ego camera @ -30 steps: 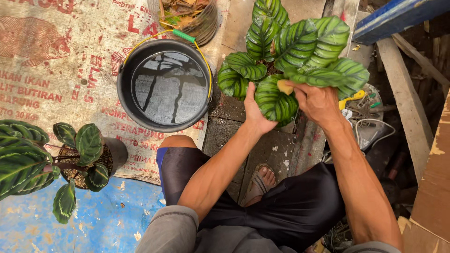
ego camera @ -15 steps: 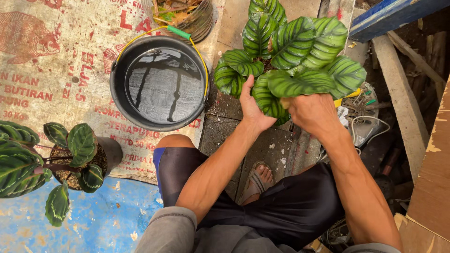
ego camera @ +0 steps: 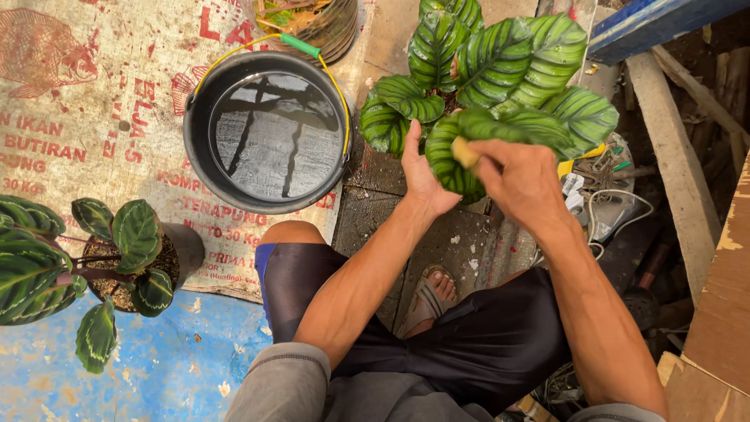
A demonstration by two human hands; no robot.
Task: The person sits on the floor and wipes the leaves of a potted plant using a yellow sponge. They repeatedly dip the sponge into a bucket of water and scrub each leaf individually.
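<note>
Green, dark-striped oval leaves crowded the calathea plant (ego camera: 500,78), which sat just beyond my knees, right of the water-filled black bucket (ego camera: 267,129). My left hand (ego camera: 422,168) lay open, cupping one leaf; my right hand (ego camera: 519,180) pinched a small yellow sponge (ego camera: 464,151) against it.

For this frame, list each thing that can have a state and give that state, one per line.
Left hand: open, palm under a striped leaf, supporting it.
Right hand: closed on a small yellow sponge, pressed to that leaf.
Striped plant: upright, leaves spread.
Black bucket: upright, holding water, handle lying on the rim.
Small potted plant: tipped on its side.
</note>
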